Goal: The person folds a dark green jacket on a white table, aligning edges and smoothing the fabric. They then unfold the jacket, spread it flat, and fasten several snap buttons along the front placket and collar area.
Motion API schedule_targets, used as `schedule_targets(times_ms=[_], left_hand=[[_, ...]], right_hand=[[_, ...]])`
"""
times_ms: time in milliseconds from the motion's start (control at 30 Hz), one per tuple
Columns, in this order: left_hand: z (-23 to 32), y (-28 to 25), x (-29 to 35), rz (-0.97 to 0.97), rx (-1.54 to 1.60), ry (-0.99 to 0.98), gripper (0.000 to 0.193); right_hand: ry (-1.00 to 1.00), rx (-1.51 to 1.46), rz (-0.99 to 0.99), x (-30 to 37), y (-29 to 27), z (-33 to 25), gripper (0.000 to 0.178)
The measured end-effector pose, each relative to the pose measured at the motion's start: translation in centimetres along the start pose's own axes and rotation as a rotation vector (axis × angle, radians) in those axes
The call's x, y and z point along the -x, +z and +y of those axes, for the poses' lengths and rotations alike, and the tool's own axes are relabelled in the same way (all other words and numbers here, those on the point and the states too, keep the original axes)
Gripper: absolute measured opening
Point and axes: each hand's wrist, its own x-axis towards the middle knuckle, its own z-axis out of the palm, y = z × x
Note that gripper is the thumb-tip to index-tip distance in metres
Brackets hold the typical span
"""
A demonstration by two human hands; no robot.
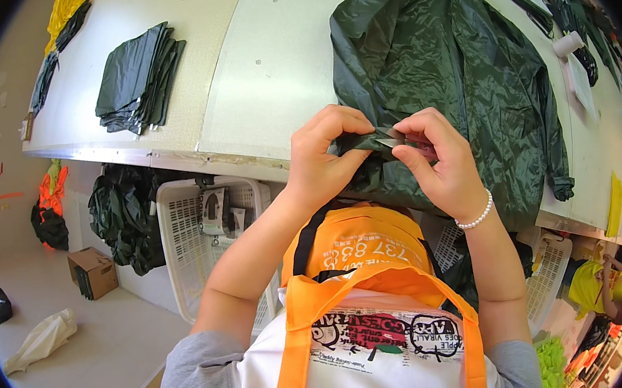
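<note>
A dark green jacket of thin, shiny, creased fabric lies spread on the white table, its collar at the far edge and its lower part over the near edge. My left hand pinches a bit of the jacket, probably a cuff, raised near the table's front edge. In my right hand is a small pair of thread snips, mostly hidden by the fingers. Their pointed metal blades meet the fabric right beside my left fingertips.
On the white table, a stack of folded dark green garments lies to the left. A white plastic basket with packaged items stands below the table edge, beside hanging dark cloth. A cardboard box sits on the floor. Another person is at far right.
</note>
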Motion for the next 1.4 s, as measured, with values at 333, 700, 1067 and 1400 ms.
schedule_targets(times_ms=[333, 700, 1067, 1400], left_hand=[[-0.1, -0.4, -0.6, 0.02, 0.096, -0.124, 0.019], [-1.7, -3.1, -1.3, -0.551, 0.466, -0.562, 0.022], [-0.8, -2.1, -1.4, -0.404, 0.462, -0.674, 0.025], [-0.4, -1.2, -1.7, -0.325, 0.417, -0.706, 0.022]], right_hand=[[0.004, -0.057, 0.112, -0.9, 0.6, -0.5, 0.021], [0.375, -0.587, -0.132, -1.0, -0.4, 2.5, 0.017], [-0.029, -0.055, 0.104, -1.0, 1.6, 0.8, 0.018], [0.28, -0.346, 0.151, -1.7, 1.4, 1.6, 0.011]])
